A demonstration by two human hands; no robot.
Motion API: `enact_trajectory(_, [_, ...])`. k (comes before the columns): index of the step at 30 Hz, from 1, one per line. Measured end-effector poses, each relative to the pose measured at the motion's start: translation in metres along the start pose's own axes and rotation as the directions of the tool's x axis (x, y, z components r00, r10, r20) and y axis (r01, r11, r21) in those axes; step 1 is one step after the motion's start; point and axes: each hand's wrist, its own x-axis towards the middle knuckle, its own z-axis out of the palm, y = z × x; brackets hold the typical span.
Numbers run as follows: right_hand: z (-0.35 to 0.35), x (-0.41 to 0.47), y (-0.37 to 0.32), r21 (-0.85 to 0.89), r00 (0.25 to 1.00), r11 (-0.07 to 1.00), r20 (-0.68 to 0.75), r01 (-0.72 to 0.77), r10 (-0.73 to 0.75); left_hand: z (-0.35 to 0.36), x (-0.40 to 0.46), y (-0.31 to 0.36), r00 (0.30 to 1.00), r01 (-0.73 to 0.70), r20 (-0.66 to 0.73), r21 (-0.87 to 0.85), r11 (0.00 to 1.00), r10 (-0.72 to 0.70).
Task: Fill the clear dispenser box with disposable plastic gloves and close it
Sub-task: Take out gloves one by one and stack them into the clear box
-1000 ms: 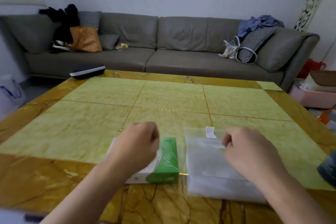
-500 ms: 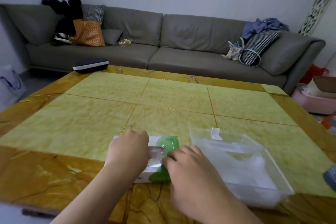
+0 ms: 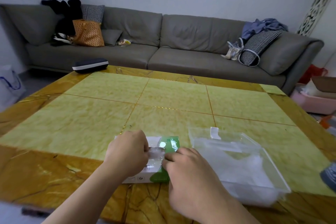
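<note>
Head view, I see my left hand and right hand both pinching clear plastic gloves over the green-white glove carton, clear dispenser box lying open just beside it on the worktop.

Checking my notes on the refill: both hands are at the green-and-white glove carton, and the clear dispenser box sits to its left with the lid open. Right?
Not quite. In the head view the clear dispenser box sits to the right of the green-and-white glove carton, not left. Left hand and right hand are both at the carton.
</note>
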Motion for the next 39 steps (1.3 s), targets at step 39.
enact_trajectory(39, [0.005,0.0,0.001,0.015,1.0,1.0,0.013,-0.015,0.015,-0.011,-0.038,0.049,0.965,-0.213,0.255,0.609,0.764,0.066])
